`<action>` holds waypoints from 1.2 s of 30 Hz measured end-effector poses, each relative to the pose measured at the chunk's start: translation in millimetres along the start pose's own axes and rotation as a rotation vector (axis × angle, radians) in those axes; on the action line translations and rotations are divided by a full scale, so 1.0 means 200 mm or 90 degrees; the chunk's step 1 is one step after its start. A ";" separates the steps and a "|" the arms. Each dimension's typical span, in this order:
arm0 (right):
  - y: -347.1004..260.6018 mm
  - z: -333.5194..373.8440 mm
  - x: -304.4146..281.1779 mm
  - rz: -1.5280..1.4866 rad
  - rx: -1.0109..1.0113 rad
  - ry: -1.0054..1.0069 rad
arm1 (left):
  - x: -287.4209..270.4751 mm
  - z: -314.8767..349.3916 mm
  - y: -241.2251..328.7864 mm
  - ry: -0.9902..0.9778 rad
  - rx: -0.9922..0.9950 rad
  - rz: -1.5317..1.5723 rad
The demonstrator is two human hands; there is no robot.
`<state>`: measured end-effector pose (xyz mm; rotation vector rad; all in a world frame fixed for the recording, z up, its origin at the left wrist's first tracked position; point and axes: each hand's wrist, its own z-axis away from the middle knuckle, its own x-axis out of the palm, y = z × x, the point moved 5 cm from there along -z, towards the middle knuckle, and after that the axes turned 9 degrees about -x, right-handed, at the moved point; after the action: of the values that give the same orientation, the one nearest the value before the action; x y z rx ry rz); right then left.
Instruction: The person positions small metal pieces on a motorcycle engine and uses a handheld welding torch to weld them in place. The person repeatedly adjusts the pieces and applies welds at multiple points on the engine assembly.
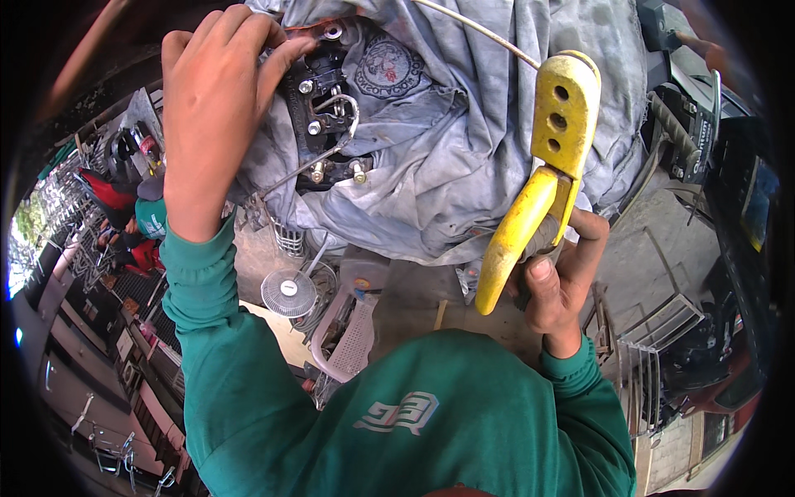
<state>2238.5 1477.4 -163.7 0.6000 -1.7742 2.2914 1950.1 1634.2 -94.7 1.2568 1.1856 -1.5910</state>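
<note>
- Across grey cloth (464, 174)
- With left hand (214, 112) at black bracket (300, 124), right hand (563, 298) beneath yellow lever (522, 228)
- Fingers half-curled; cannot tell what's held
- Probably adjusting; calls next for steadying

- The left hand (217, 95) bends at one end of a black bolted assembly (308, 108) amid grey cloth (489, 108).
- The right hand (565, 286) curls around a grey round piece (544, 235) behind a yellow lever (522, 222).
- Down there, a fan (288, 295) stands near a pale basket (350, 348).
</note>
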 end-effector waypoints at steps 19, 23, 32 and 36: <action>-0.25 0.22 -0.26 0.023 -0.051 0.054 | 0.04 0.01 0.00 -0.017 -0.014 0.001; -0.31 0.27 -0.39 0.052 -0.030 0.079 | -0.02 -0.01 0.06 -0.019 0.084 0.037; -0.48 0.26 -0.59 0.079 -0.038 0.102 | -0.14 0.07 0.87 0.063 0.013 0.378; -0.55 0.25 -0.64 0.113 -0.047 0.101 | 0.06 -0.02 1.30 -0.072 -0.072 0.217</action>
<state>2406.5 1471.3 -110.9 0.2483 -1.8920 2.2992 2192.6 1568.0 -159.5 1.2061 0.9200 -1.3079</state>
